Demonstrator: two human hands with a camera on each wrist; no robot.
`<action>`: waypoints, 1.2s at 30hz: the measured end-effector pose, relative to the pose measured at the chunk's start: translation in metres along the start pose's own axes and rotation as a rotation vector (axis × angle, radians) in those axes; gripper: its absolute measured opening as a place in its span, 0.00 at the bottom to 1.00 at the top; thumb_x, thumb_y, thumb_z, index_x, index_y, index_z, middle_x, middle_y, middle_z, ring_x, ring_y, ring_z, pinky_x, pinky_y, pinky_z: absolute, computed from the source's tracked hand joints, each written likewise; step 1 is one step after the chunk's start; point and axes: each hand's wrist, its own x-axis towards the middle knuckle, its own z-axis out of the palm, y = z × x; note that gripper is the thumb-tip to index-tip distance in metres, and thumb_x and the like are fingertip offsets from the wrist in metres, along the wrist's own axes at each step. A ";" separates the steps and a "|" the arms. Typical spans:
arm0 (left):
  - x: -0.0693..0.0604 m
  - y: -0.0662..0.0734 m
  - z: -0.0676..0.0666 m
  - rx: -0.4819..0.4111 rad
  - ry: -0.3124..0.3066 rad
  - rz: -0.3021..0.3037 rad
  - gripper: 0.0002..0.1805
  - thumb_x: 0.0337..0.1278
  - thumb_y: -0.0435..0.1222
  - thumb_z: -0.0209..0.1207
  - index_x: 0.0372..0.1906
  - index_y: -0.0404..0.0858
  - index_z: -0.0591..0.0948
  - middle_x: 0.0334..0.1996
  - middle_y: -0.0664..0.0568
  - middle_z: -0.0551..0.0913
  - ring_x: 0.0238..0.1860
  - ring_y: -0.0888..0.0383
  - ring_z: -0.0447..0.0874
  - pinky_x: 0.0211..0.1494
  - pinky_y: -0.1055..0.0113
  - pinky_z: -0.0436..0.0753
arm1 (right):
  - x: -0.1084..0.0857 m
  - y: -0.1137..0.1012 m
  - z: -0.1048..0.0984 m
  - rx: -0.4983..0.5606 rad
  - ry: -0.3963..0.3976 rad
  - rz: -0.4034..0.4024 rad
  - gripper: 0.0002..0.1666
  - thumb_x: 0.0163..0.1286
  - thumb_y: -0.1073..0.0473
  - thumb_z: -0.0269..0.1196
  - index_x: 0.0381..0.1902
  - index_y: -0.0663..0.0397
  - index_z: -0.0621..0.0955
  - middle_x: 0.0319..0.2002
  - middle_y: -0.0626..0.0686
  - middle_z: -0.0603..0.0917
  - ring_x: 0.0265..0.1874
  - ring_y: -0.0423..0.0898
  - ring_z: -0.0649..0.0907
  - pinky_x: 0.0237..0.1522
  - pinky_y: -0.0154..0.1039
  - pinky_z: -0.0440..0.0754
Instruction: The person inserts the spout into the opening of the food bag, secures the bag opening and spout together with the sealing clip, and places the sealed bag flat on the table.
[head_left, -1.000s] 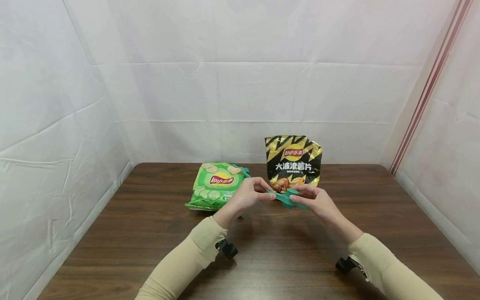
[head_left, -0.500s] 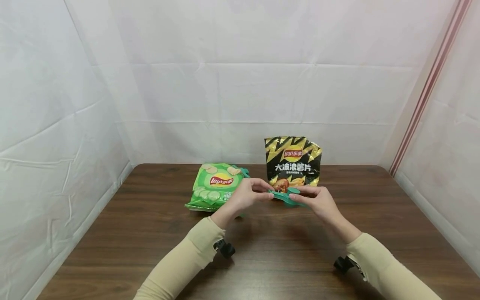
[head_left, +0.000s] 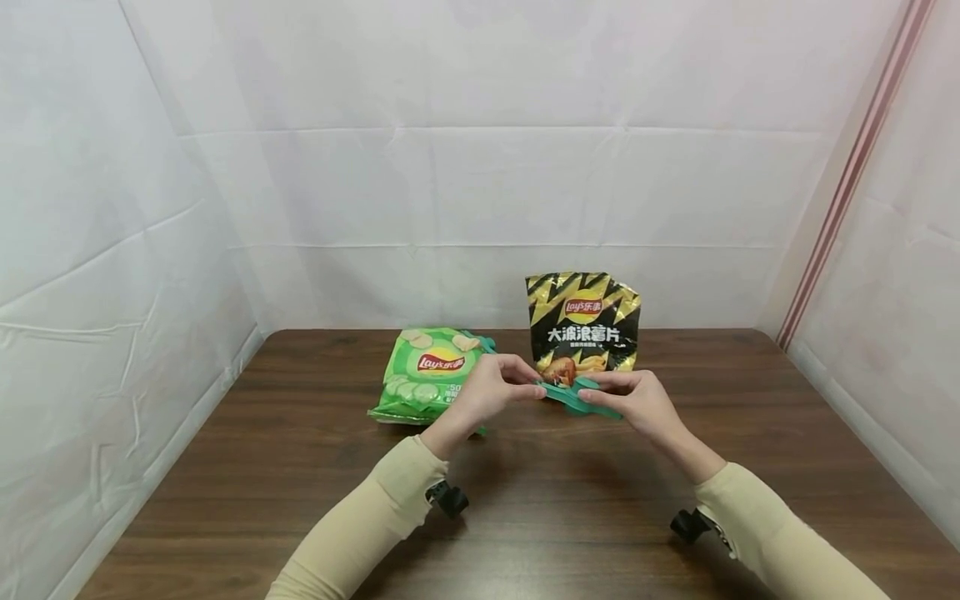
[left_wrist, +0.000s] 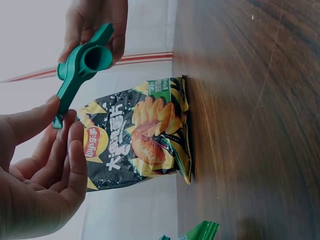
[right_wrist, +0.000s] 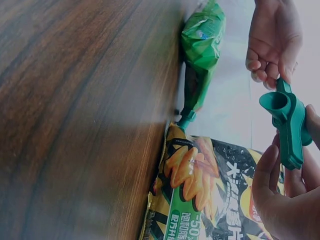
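In the head view you hold the green clip just right of and below centre: your left hand pinches one end between thumb and fingertips, your right hand grips the other. That view barely shows the clip's shape; the right wrist view, at right, reveals its hollow cup, wide mouth exposed.

Your black chip bag stands just behind the clip, its upper right corner missing in the head view. The left wrist view shows its lower front, partly covered from above by your hands. Left of centre, the green chip bag leans back on the table; the right wrist view shows its narrowed end meeting a teal piece. Both bags' contents are hidden.
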 end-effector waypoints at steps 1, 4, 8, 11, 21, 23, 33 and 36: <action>0.000 0.000 0.000 0.013 0.010 0.003 0.07 0.47 0.38 0.70 0.32 0.41 0.86 0.29 0.52 0.86 0.32 0.60 0.82 0.33 0.68 0.78 | 0.000 0.000 0.000 -0.003 0.001 0.000 0.20 0.61 0.53 0.68 0.49 0.55 0.84 0.45 0.58 0.85 0.30 0.42 0.82 0.33 0.38 0.80; 0.000 -0.002 0.001 0.047 0.051 0.028 0.07 0.45 0.38 0.71 0.30 0.41 0.86 0.27 0.53 0.86 0.29 0.61 0.81 0.31 0.68 0.77 | 0.001 -0.001 0.001 -0.019 0.011 0.003 0.21 0.59 0.51 0.69 0.49 0.54 0.85 0.43 0.57 0.86 0.29 0.42 0.81 0.32 0.37 0.79; -0.001 -0.002 0.002 0.081 0.102 0.073 0.07 0.45 0.37 0.72 0.28 0.40 0.85 0.26 0.52 0.86 0.27 0.62 0.81 0.29 0.68 0.77 | 0.002 -0.001 0.002 -0.054 0.026 0.000 0.23 0.57 0.46 0.70 0.47 0.51 0.85 0.40 0.55 0.87 0.29 0.43 0.81 0.31 0.36 0.79; -0.003 -0.002 0.003 0.100 0.134 0.099 0.07 0.44 0.37 0.72 0.27 0.40 0.85 0.25 0.52 0.85 0.25 0.61 0.81 0.28 0.68 0.78 | 0.002 -0.001 0.002 -0.073 0.033 -0.014 0.24 0.56 0.44 0.70 0.47 0.50 0.86 0.40 0.55 0.87 0.30 0.44 0.82 0.31 0.37 0.79; -0.003 -0.005 0.005 0.108 0.213 0.139 0.08 0.40 0.36 0.74 0.22 0.42 0.84 0.23 0.53 0.85 0.23 0.63 0.80 0.25 0.68 0.78 | 0.006 -0.003 0.005 -0.106 0.054 -0.036 0.23 0.56 0.43 0.69 0.45 0.48 0.86 0.34 0.53 0.87 0.26 0.44 0.80 0.27 0.37 0.78; -0.003 -0.006 0.005 0.110 0.218 0.147 0.08 0.40 0.36 0.74 0.22 0.42 0.84 0.22 0.53 0.85 0.23 0.63 0.79 0.25 0.68 0.78 | 0.005 -0.003 0.006 -0.099 0.064 -0.028 0.23 0.56 0.43 0.70 0.45 0.49 0.86 0.35 0.53 0.88 0.26 0.44 0.80 0.27 0.37 0.78; -0.006 -0.007 0.003 0.128 0.171 0.211 0.07 0.44 0.35 0.72 0.24 0.41 0.83 0.21 0.53 0.83 0.21 0.61 0.78 0.26 0.70 0.77 | 0.007 -0.006 0.010 -0.112 0.075 0.011 0.25 0.53 0.40 0.71 0.44 0.47 0.87 0.36 0.52 0.88 0.30 0.45 0.80 0.29 0.38 0.78; -0.007 -0.006 0.000 0.131 0.122 0.236 0.05 0.45 0.35 0.71 0.25 0.42 0.84 0.21 0.53 0.83 0.21 0.59 0.78 0.25 0.71 0.76 | 0.007 -0.007 0.010 -0.108 0.063 0.021 0.25 0.53 0.40 0.70 0.44 0.47 0.87 0.36 0.52 0.88 0.30 0.45 0.79 0.29 0.37 0.77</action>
